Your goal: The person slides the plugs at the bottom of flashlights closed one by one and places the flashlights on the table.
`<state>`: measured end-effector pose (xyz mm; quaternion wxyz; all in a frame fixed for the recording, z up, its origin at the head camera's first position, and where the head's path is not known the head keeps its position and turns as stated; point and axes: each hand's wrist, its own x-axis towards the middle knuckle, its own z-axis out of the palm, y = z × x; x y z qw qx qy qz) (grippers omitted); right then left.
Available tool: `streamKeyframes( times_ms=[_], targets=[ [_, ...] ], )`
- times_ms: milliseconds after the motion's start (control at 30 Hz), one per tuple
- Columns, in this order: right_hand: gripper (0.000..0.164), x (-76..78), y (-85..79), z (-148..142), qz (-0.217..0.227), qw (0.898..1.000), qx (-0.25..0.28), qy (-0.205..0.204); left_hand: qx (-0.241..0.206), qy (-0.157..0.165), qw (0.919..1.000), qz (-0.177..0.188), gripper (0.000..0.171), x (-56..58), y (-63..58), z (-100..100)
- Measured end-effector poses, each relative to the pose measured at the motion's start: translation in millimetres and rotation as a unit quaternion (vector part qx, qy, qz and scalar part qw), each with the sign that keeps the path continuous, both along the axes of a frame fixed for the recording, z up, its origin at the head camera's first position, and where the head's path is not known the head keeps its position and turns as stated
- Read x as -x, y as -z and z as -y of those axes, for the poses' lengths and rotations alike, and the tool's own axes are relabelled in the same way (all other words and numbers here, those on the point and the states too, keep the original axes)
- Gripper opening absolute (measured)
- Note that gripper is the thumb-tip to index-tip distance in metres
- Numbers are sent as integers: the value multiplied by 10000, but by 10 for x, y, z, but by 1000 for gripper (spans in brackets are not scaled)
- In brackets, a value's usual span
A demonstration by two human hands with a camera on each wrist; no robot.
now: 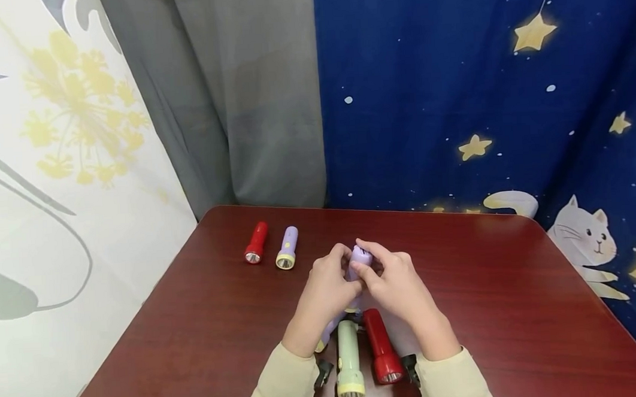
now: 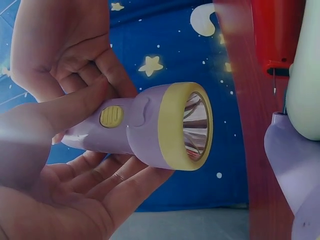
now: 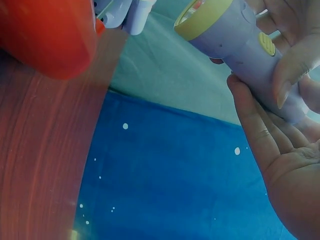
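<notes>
Both hands hold a purple flashlight with a yellow rim, above the middle of the table. My left hand grips its side, and in the left wrist view the thumb lies along the purple body beside the yellow switch. My right hand has thumb and fingers around the tail end. The yellow-rimmed lens points away from the palms in the left wrist view. Below the hands lie a green flashlight, a large red flashlight and another purple flashlight, partly hidden by the left wrist.
Farther back on the left of the dark red table lie a small red flashlight and a small purple flashlight. A grey curtain and a blue star-patterned curtain hang behind the table's far edge.
</notes>
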<state>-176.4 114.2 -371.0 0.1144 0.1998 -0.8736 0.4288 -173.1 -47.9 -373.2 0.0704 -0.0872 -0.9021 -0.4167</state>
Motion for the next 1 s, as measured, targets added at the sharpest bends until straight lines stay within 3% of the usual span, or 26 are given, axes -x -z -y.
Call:
streamKeyframes(
  times_ms=[333,1000],
  targets=[
    [48,-6,-15,44,-230,9996,-81,-107,72,-13,9997,-232,32,-34,-29,42],
    [45,-72,62,49,-342,9994,-6,5,142,134,9998,73,34,-65,-19,61]
  ],
)
